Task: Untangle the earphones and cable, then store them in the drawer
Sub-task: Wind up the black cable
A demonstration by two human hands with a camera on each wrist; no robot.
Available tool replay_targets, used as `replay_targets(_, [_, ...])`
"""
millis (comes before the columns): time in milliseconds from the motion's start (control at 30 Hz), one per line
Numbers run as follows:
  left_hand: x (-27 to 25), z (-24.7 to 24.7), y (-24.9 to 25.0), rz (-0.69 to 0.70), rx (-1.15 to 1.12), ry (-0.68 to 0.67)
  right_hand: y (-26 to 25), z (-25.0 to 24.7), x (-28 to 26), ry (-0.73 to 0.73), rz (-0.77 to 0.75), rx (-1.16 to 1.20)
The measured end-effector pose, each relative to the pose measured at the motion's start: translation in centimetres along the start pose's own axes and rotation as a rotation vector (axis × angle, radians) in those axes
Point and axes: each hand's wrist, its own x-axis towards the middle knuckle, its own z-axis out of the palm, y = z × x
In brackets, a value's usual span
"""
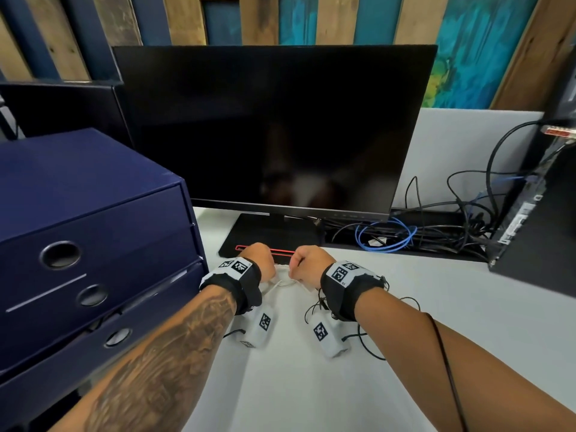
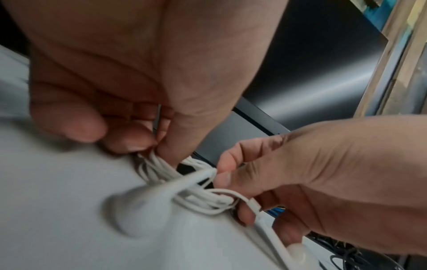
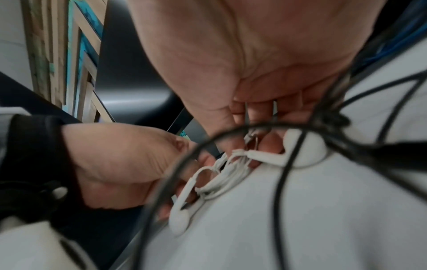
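Head view, left to right: drawer unit [image 1: 93, 244] at far left edge of desk [image 1: 311, 385], drawers shut. Left hand [image 1: 257, 260] just right of it, fingers curled, pinching left end of white earphones [image 2: 198, 191] bundle. Bundle lies on desk between both hands, long axis left-right, spanning gap between them. Earbud [image 2: 136, 213] trails toward near side. Right hand [image 1: 307, 263] pinches right end, thumb and forefinger closed on strand. Judgement: both hands equally near; left hand closer to drawers. Next pull likely outward along bundle axis, apart.
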Motion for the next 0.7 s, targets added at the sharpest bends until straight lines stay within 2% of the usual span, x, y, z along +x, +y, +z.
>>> replay_targets(233, [-0.1, 0.0, 0.0, -0.043, -0.063, -0.005, -1.0, 0.1, 0.4, -0.013, 0.004, -0.152])
replay_targets(467, [-0.2, 0.1, -0.3, -0.088, -0.132, 0.005, -1.8, -0.6, 0.4, -0.06, -0.019, -0.42])
replay_targets(700, [-0.3, -0.2, -0.3, -0.078, -0.134, 0.016, -0.9, -2.9, -0.2, -0.001, -0.015, -0.383])
